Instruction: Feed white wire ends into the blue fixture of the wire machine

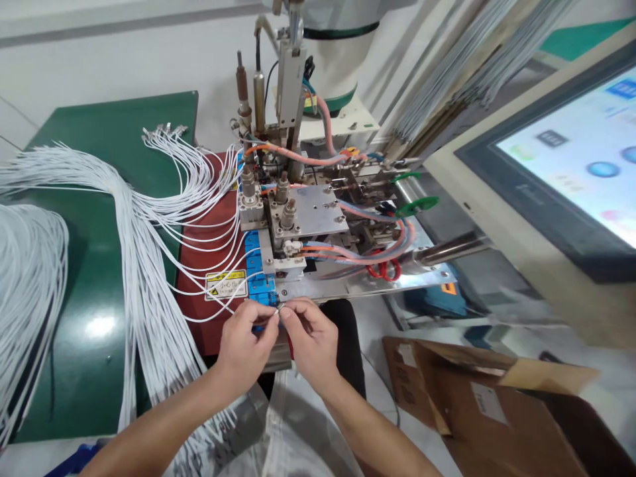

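Note:
My left hand (247,339) and my right hand (312,336) meet at the near end of the blue holder strip (259,265), fingers pinched together. Between their fingertips is the small end of a white wire (279,308), mostly covered by the fingers; what is fitted on its tip is too small to tell. Other white wires (211,238) run from the blue strip leftwards over a dark red plate (199,334). Right behind my hands stands the metal machine (315,209), with cylinders, a top plate and orange and clear tubes.
A thick bundle of white wires (142,285) drapes over the green table (92,344), with another bundle (30,285) further left. A green-rimmed spool (411,194) sits behind the machine. On the right are a touch screen (581,159) and a cardboard box (517,424).

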Motion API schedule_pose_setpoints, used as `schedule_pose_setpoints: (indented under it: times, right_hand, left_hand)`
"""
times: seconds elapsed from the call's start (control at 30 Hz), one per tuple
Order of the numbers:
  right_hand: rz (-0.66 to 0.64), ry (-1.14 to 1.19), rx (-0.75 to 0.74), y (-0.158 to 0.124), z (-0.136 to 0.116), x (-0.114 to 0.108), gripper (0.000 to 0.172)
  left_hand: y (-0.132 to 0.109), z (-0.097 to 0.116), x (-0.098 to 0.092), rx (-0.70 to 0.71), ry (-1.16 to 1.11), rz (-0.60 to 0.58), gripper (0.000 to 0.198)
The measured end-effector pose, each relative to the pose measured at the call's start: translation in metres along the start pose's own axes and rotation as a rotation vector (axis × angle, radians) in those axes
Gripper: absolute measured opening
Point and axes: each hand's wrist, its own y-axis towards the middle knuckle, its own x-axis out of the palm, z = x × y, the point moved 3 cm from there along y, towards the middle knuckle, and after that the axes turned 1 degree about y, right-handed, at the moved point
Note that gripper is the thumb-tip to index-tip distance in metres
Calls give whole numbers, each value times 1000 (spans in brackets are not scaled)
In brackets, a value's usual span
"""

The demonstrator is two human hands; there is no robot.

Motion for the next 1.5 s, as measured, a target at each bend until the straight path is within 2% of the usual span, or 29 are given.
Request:
schedule_pose_setpoints:
  times: [0.1,0.17,0.27,0.33,0.4,0.47,0.53,0.67,0.77,0.97,1.1,1.17,1.23,1.37,1.43,1.5]
  right_hand:
    - [25,-45,-44,-1,0,3,12]
    - [27,-120,-146,0,-4,2,10]
    - [-38,-193,-276,6,-9,-1,9]
    - [-92,-170,-247,10,-10,-2,11]
    - [-116,-90,-134,12,-8,-3,12]
    - [-118,8,-15,12,-4,-1,13]
    - [-83,32,5,10,-3,0,13]
    - [-24,-182,-282,7,-9,-1,10]
    - [-92,-268,-390,10,-12,-3,10]
    - [-248,-254,-317,19,-15,-8,10]
    - [-464,-311,-265,29,-21,-12,12]
    - [-544,-325,-274,30,-23,-12,12]
    - [-505,-296,-262,29,-23,-10,13]
    - [-196,-172,-167,17,-13,-7,18]
    - [-161,-135,-136,11,-7,-5,17]
    - [-181,-98,-85,8,-1,-5,17]
  left_hand:
    - [-3,-4,2,-46,-22,-6,7]
    - [-4,-5,2,-65,-39,-15,8]
    - [-3,-6,1,-69,-49,-27,8]
    - [-2,-8,1,-75,-64,-20,8]
    - [-1,-9,2,-85,-90,-4,8]
    - [-1,-10,2,-89,-106,16,9]
    - [-1,-10,2,-84,-102,25,9]
    - [-1,-6,-1,-48,-40,14,8]
    - [-1,-2,-3,25,22,28,7]
    - [0,1,-6,169,78,21,12]
    - [1,5,-9,260,154,-110,17]
    - [3,5,-9,241,164,-200,17]
    - [5,3,-10,133,98,-216,13]
    - [7,-4,-6,-119,-135,-123,6]
    - [5,-7,-3,-172,-222,-119,7]
    - [4,-10,0,-213,-289,-119,9]
